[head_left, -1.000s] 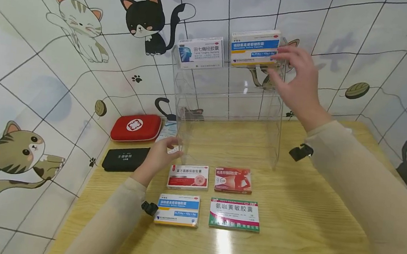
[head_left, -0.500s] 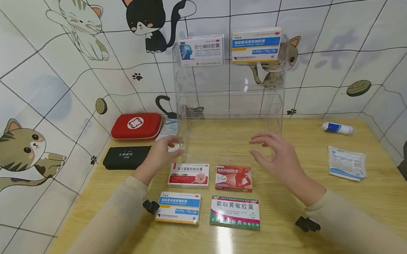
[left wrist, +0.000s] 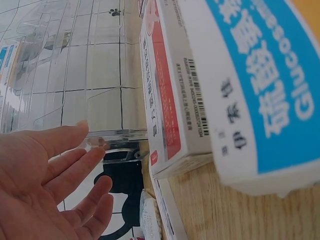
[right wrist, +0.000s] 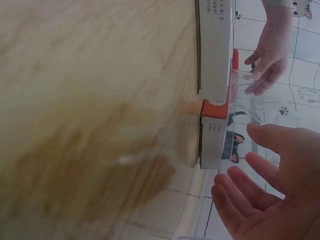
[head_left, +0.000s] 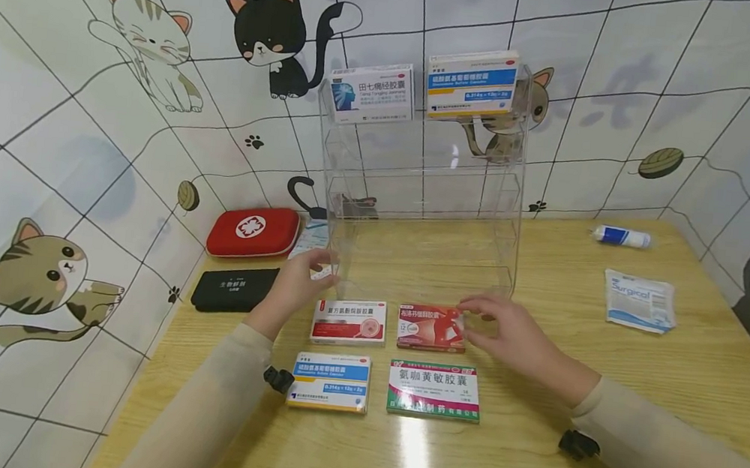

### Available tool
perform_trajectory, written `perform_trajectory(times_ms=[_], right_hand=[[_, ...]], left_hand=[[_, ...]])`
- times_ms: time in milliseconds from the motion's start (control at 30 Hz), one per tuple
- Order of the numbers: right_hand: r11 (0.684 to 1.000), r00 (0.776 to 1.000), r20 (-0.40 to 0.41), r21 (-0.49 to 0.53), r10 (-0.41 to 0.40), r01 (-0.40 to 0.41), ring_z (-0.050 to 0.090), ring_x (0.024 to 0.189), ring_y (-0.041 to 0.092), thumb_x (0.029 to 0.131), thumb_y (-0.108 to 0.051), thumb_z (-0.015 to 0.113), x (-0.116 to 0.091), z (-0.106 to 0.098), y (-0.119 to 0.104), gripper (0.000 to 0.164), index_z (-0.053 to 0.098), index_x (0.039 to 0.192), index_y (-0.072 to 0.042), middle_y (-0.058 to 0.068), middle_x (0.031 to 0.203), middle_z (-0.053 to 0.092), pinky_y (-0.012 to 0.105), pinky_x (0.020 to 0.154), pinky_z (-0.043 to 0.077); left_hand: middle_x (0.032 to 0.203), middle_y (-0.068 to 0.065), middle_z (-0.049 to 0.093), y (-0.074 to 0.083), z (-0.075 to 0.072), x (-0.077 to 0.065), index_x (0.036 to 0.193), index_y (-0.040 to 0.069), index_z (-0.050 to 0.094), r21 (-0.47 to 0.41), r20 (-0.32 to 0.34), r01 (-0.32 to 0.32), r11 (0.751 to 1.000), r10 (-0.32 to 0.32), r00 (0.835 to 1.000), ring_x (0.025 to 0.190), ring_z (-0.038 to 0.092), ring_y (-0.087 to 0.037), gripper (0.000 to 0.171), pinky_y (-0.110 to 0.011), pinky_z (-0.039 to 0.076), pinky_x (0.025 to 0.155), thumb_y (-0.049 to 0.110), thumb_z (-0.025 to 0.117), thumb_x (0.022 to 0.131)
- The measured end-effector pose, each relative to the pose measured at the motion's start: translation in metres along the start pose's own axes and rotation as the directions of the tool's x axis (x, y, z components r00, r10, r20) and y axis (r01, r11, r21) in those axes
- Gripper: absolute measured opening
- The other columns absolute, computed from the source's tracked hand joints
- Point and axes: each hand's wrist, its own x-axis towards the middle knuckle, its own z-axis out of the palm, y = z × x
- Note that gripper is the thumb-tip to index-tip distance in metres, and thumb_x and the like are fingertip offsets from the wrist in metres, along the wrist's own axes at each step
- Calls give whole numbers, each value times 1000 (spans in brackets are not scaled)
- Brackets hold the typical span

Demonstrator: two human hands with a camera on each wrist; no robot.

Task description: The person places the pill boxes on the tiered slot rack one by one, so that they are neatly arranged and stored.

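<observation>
In the head view my left hand (head_left: 295, 287) is at the lower left front corner of a clear acrylic stand (head_left: 427, 220), fingertips at its edge. The left wrist view shows this hand (left wrist: 55, 175) with loosely extended fingers. My right hand (head_left: 517, 342) is at the right end of a red medicine box (head_left: 430, 327), thumb and fingers spread; the right wrist view shows a gap between that hand (right wrist: 275, 185) and the box (right wrist: 214, 142). Beside it lie a white-and-red box (head_left: 348, 322), a blue-and-white box (head_left: 330, 383) and a green-edged box (head_left: 434, 390).
On the stand's top tier sit a white medicine box (head_left: 371, 94) and a blue-and-white one (head_left: 472, 84). At left are a red first-aid case (head_left: 253, 232) and a black case (head_left: 234, 290). A surgical packet (head_left: 640, 301) and a white-and-blue roll (head_left: 622, 236) lie at right.
My right hand has left the blue-and-white box on the top tier and come down to the red box's right end. My left hand has stayed at the stand's corner.
</observation>
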Motion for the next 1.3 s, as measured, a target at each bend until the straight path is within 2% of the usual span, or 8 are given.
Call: perform_trajectory(times_ms=[433,633,800,933,1100,1167,1300], right_hand=[[1000,997,82,-23,14,-12,67,115,30,88,-23,84,6,7,7,56,64,136,-3,13,133,69,51,99,57],[998,996,70,-28,61,-60,67,117,27,84,-25,88,7,6,6,59,66,135,-6,10,132,69,50,100,56],[997,996,31,-9,78,-78,66,117,31,79,-20,91,7,4,0,65,65,137,-7,13,137,63,52,100,56],[995,996,-14,44,90,-90,69,115,32,81,-12,88,7,3,-5,54,69,131,-7,15,140,59,49,96,59],[991,993,-65,99,99,-92,73,104,26,88,-11,82,7,0,-8,31,75,118,-11,10,126,69,43,90,62],[991,993,-73,101,94,-86,73,101,23,89,-11,81,8,-1,-8,26,77,115,-14,7,119,73,44,89,62],[994,993,-93,96,69,-60,75,100,23,89,-6,80,11,-6,-11,23,79,110,-17,5,117,75,50,91,61]], left_hand=[[141,-3,64,-1,0,-2,133,25,64,20,6,12,1000,-13,1000,129,56,-29,42,-50,54,104,30,77,94],[140,-3,64,0,-1,-1,133,25,64,14,5,8,1000,-8,1000,129,56,-29,42,-51,54,103,29,77,94],[142,-3,63,2,-2,0,136,23,63,12,12,9,1000,-9,1000,130,55,-29,45,-51,54,103,28,77,94],[142,-3,63,2,-3,0,137,22,63,17,10,7,1000,-7,1000,130,55,-29,45,-50,55,103,29,77,94],[141,-3,63,1,-3,1,134,24,63,14,3,-3,1000,3,1000,129,55,-29,43,-50,55,103,29,77,94],[141,-3,63,1,-3,1,134,25,63,11,1,-4,1000,4,1000,129,56,-28,42,-50,54,103,29,77,94],[141,-2,64,0,-2,1,134,26,63,5,7,6,1000,-6,1000,129,56,-28,43,-50,55,103,29,77,94]])
